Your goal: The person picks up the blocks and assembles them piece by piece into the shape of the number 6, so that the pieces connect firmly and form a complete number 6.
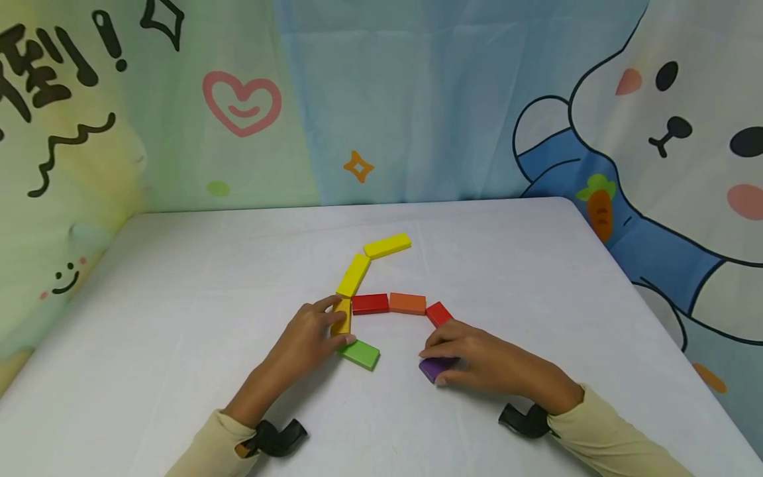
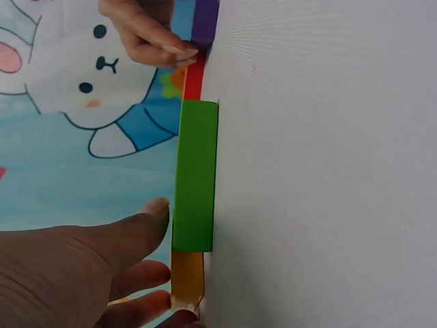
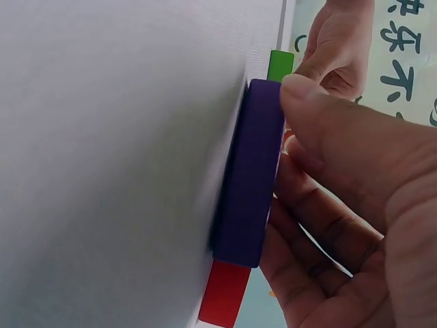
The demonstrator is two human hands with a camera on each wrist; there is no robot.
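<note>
Flat coloured blocks lie in a branching line on the white table. My left hand [image 1: 310,332] spans the amber block [image 1: 342,324], fingers at its far end and side, thumb at its near end. That thumb also sits right at the corner of the green block [image 1: 361,355], which shows large in the left wrist view. My right hand [image 1: 485,358] holds the purple block [image 3: 251,171] between thumb and fingers. Just beyond it, a red block [image 1: 439,314] is partly hidden by the right fingers.
Another red block [image 1: 370,304] and an orange block [image 1: 408,304] run rightward from the amber one. Two yellow blocks, one slanting [image 1: 354,275] and one farther back [image 1: 387,246], extend away. A printed cloth [image 1: 417,99] hangs behind the table [image 1: 208,278].
</note>
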